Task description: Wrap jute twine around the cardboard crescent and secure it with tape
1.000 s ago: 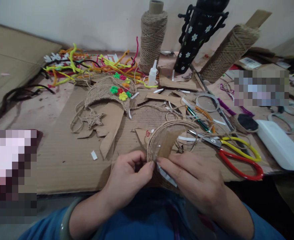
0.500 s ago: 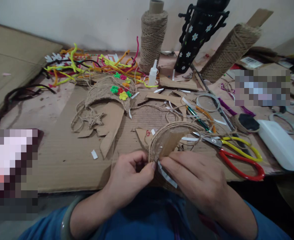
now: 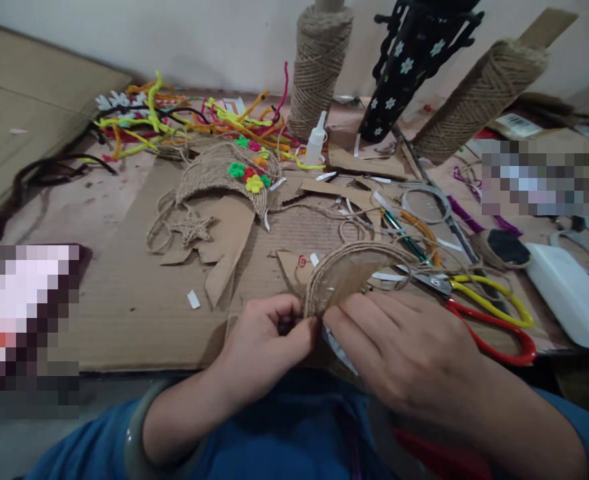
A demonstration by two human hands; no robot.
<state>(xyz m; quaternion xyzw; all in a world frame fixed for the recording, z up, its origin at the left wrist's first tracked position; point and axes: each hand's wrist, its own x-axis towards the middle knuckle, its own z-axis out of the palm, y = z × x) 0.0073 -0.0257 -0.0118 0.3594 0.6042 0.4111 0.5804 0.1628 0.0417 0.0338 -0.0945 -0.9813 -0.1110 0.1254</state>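
Observation:
My left hand (image 3: pixel 261 353) pinches the lower left end of a curved cardboard piece (image 3: pixel 347 280) between thumb and fingers. Rows of jute twine (image 3: pixel 319 275) run along the piece's outer edge. On the inner side, my right hand (image 3: pixel 414 350) is closed with its fingertips bent against the same end, partly hiding it. A pale strip (image 3: pixel 341 353), apparently tape backing, hangs below the right fingers. Loose twine trails from the piece to the right. Scissors (image 3: pixel 435 282) with one red and one yellow handle lie just beyond my right hand.
A twine-covered crescent (image 3: pixel 209 173) with felt flowers and a twine star (image 3: pixel 194 228) lie on the cardboard sheet (image 3: pixel 139 313). Behind stand a glue bottle (image 3: pixel 315 145), twine spools (image 3: pixel 321 70) and a black flowered vase (image 3: pixel 399 73). Colourful pipe cleaners (image 3: pixel 157 113) are heaped at the back left.
My right hand's fingers have curled more and its wrist has swung outward to the right. My left hand keeps its pinch. The whole view has shifted slightly.

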